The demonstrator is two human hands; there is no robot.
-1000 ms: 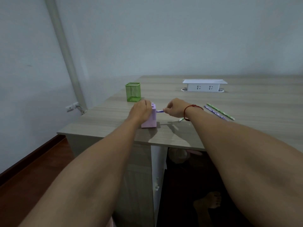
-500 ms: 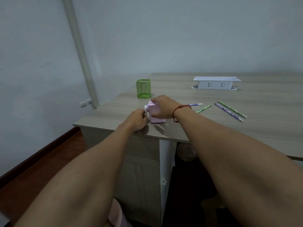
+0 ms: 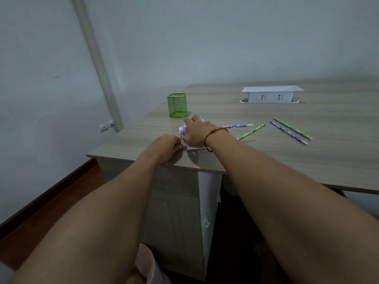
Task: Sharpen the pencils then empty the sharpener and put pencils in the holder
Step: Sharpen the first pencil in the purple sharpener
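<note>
R hand (image 3: 196, 133): lay over top of the pink sharpener (image 3: 193, 148), fingers curled down its far & near sides; closed on the body, pinning it to the desk (image 3: 266, 160); red string on the wrist.
L hand (image 3: 166, 144): just left of the sharpener, fingers bunched at the crank end (image 3: 181, 131); from my feed it looked closed on the handle, but the handle itself was hidden under the fingers; couldn't tell for sure.
Sharpener: sat near the desk's front-left corner, under R hand; only its lower edge & left face showed.
Purple pencil (image 3: 238, 126): stuck out from behind R wrist, running right, away from the grip; I couldn't see if its end was in the sharpener.
Green pencil (image 3: 251, 131): lay loose on the desk just right of R wrist, angled up to the right.
Other 2 pencils (image 3: 291, 132): one purple, one green, side by side, well right of both hands.
Holder (image 3: 177, 105): green mesh cup, upright, just beyond R hand's fingertips, not touching.
Socket box (image 3: 271, 94): white, far back-right of the grip.
</note>
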